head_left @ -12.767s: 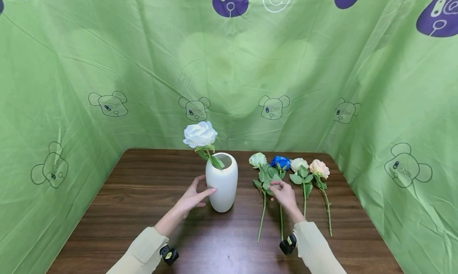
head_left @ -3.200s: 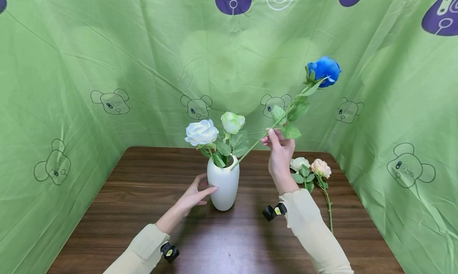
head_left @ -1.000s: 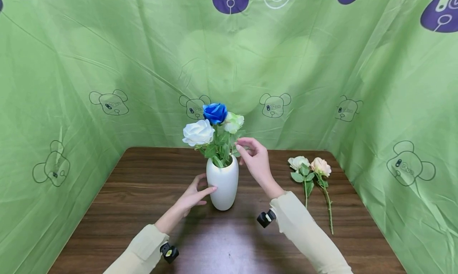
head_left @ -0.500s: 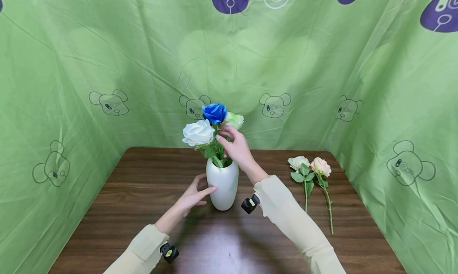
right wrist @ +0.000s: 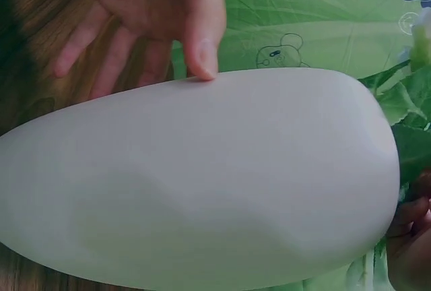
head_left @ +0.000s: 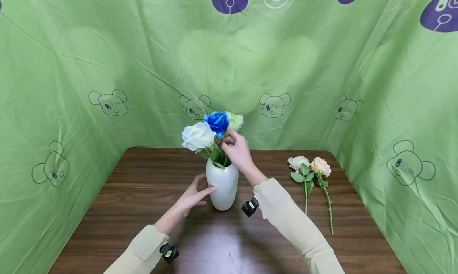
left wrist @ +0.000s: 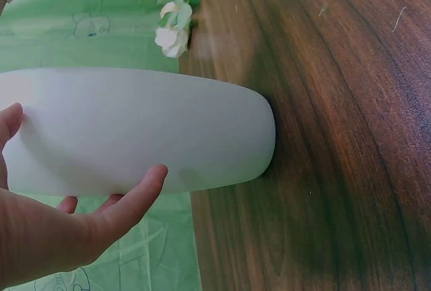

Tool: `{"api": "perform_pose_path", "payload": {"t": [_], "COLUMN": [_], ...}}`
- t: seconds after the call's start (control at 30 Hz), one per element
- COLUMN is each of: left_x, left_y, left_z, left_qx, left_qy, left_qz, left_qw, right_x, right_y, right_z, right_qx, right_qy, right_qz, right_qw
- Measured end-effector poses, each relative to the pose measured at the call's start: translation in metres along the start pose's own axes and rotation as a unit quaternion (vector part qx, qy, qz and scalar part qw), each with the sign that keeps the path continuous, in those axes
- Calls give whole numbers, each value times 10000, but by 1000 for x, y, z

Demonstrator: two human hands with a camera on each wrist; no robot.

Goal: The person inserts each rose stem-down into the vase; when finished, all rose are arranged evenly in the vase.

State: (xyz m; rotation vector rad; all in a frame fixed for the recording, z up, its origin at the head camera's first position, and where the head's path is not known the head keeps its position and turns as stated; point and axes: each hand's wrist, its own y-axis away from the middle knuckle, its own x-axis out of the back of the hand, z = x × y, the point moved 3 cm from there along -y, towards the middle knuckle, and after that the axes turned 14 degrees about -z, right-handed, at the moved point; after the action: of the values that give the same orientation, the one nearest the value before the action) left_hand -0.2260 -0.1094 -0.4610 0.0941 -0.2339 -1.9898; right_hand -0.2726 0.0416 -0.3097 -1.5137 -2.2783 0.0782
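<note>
A white vase stands upright on the table. My left hand holds its left side, thumb on the front and other fingers toward the back; the left wrist view shows this hand against the smooth vase wall. Three roses stand in the vase: a white rose leaning left, a blue rose in the middle and a pale green rose behind. My right hand pinches the blue rose just under its bloom. Its fingertips are partly hidden among the leaves. The stem ends are inside the vase.
Right of the vase, a cream rose and a peach rose lie on the wooden table, stems toward the front. Green curtain surrounds the table at the back and sides.
The blue and pale green roses went from the table into the vase. In the last half second the right hand has tipped the blue bloom lower and slightly right. The left hand stays put.
</note>
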Motion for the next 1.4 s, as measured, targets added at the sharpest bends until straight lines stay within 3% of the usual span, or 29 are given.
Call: {"api": "perform_pose_path", "payload": {"t": [0.27, 0.5, 0.67, 0.9, 0.93, 1.0, 1.13, 1.17, 1.3, 1.4], "left_x": [0, 0, -1, -1, 0, 0, 0, 0, 0, 0], "left_y": [0, 1, 2, 2, 2, 1, 1, 1, 2, 2], "left_z": [1, 1, 1, 0, 0, 0, 0, 0, 1, 1], "left_qx": [-23, -6, 0, 11, 17, 18, -1, -6, 9, 26], "left_qy": [4, 3, 17, 15, 19, 15, 3, 0, 6, 2], "left_qz": [18, 38, 74, 44, 46, 43, 43, 41, 45, 50], "left_qw": [10000, 10000, 10000, 10000, 10000, 10000, 10000, 10000, 10000, 10000], "right_x": [4, 30, 50, 77, 83, 94, 118, 122, 142, 151], "right_y": [7, 17, 33, 54, 53, 58, 68, 75, 92, 107], "right_z": [-2, 22, 40, 108, 142, 184, 257, 255, 300, 311], "right_qx": [-97, 176, 14, -344, -246, -87, -247, -401, -758, -946], "right_qy": [95, -200, -315, -353, -464, -634, -668, -535, -70, -115], "right_qz": [48, 455, 752, 1059, 1013, 980, 931, 1016, 1367, 1577], "right_qw": [9999, 9986, 9967, 9932, 9935, 9931, 9931, 9926, 9877, 9829]}}
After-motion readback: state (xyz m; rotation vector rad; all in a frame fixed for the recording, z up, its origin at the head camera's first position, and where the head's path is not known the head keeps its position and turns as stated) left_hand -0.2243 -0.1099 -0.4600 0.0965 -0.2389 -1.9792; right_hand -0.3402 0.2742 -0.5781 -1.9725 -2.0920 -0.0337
